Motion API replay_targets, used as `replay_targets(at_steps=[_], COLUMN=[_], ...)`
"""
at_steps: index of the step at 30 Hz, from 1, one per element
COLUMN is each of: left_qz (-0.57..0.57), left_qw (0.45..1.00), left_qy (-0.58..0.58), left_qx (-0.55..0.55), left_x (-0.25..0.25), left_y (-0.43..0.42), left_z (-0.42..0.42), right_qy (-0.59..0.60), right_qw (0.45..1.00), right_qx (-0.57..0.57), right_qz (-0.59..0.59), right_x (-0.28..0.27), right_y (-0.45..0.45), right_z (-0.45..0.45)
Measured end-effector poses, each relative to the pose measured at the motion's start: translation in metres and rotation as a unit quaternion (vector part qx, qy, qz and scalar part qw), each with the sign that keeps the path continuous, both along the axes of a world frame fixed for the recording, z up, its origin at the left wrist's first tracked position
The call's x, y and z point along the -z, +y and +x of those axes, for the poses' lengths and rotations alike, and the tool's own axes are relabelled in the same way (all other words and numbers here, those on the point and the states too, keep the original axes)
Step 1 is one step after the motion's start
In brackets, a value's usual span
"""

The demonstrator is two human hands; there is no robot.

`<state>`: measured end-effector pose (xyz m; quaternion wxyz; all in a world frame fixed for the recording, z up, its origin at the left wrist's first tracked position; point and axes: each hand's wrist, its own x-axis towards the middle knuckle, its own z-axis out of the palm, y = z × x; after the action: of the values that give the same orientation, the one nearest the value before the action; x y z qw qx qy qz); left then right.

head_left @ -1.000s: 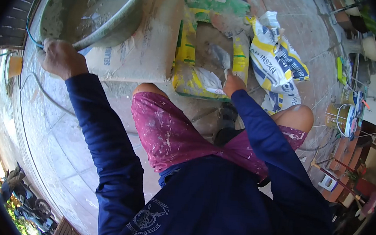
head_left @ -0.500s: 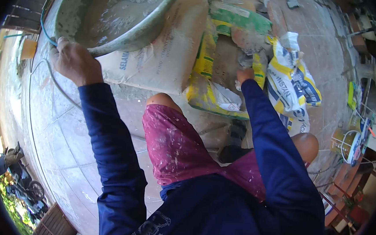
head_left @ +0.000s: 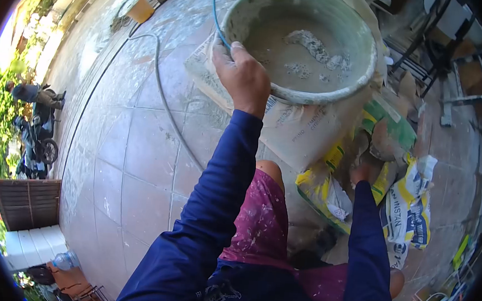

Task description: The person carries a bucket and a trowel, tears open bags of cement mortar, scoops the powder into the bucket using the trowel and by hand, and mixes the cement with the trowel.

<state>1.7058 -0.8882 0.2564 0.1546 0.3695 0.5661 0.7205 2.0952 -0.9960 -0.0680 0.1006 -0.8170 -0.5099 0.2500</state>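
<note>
My left hand [head_left: 244, 78] is closed at the near left rim of a large round basin [head_left: 319, 96], with a thin blue hose [head_left: 217, 17] running into the fist. Watery grey mix [head_left: 277, 51] with a pale clump of powder [head_left: 309, 44] fills the basin's bottom. My right hand [head_left: 364, 172] reaches into a torn-open yellow and green bag [head_left: 320, 182]. Its fingers look curled, but what they hold is hidden in shadow. Beside that hand lies a crumpled white, blue and yellow bag [head_left: 409, 206].
A full paper cement sack [head_left: 305, 130] lies under and in front of the basin. A grey hose [head_left: 163, 93] crosses the tiled floor [head_left: 138, 159]. Farther off are an orange bucket [head_left: 140, 10], a motorcycle [head_left: 41, 140] with a person [head_left: 33, 93] beside it, and a metal-framed chair [head_left: 430, 46].
My view has swung left, so basin and bags sit farther right in it. My left hand stays closed at the rim. My right hand remains at the torn bag, now deeper in shadow.
</note>
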Motion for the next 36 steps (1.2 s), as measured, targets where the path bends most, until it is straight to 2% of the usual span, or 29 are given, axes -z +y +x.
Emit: replay_targets(at_steps=[1,4,7,10,13,14,16,18,20,22,25,28,29,30,31,32,36], left_qz=[0.002,0.013,-0.008,-0.021,-0.015,-0.011,-0.003,-0.036,-0.051,-0.062,-0.106,-0.069,-0.07,-0.072,-0.075,-0.076,-0.057], left_qw=[1.0,0.999,0.998,0.997,0.997,0.997,0.998,0.999,0.998,0.995,0.991,0.995,0.995,0.995,0.995,0.995,0.997], left_qy=[0.008,0.028,0.028,0.034,0.037,0.037,0.032,-0.003,-0.001,0.04,0.036,0.04,0.038,0.034,0.03,0.029,0.029], left_qx=[-0.016,-0.037,-0.057,-0.067,-0.071,-0.07,-0.062,-0.023,-0.025,-0.062,-0.071,-0.054,-0.057,-0.057,-0.056,-0.055,-0.04], left_x=[0.001,0.007,0.013,0.013,0.011,0.01,0.009,0.003,-0.002,0.006,0.004,0.004,0.003,0.002,0.003,0.005,0.001], left_y=[0.001,0.007,0.01,0.008,0.007,0.007,0.006,-0.002,-0.003,-0.002,-0.008,-0.009,-0.009,-0.009,-0.011,-0.01,-0.012], left_z=[0.0,0.001,0.001,-0.001,-0.004,-0.004,-0.007,-0.008,-0.007,-0.008,-0.006,-0.007,-0.007,-0.006,-0.004,-0.005,-0.005], right_qy=[-0.027,0.028,0.09,0.078,0.083,0.11,0.16,0.139,0.161,0.231,0.384,0.211,0.258,0.304,0.347,0.378,0.38], right_qw=[0.999,0.993,0.99,0.987,0.986,0.981,0.967,0.97,0.969,0.961,0.918,0.975,0.966,0.948,0.922,0.912,0.909], right_qx=[-0.038,-0.089,-0.11,-0.128,-0.147,-0.161,-0.19,-0.193,-0.177,-0.133,0.066,-0.041,0.001,0.045,0.091,0.084,0.098], right_qz=[-0.009,0.069,0.027,0.064,-0.002,0.018,0.057,0.05,0.06,0.073,-0.079,0.05,-0.016,-0.081,-0.144,-0.135,-0.138], right_x=[0.0,0.009,-0.013,0.003,-0.015,-0.014,0.01,0.044,0.045,0.029,-0.017,-0.02,-0.041,-0.097,-0.13,-0.132,-0.216], right_y=[-0.004,-0.009,-0.025,-0.05,-0.059,-0.062,-0.076,-0.096,-0.1,-0.105,-0.103,-0.108,-0.108,-0.103,-0.102,-0.104,-0.094], right_z=[-0.004,-0.001,0.002,0.008,-0.002,-0.002,0.0,0.003,0.008,0.0,-0.005,0.022,0.023,0.012,0.008,0.018,0.015])
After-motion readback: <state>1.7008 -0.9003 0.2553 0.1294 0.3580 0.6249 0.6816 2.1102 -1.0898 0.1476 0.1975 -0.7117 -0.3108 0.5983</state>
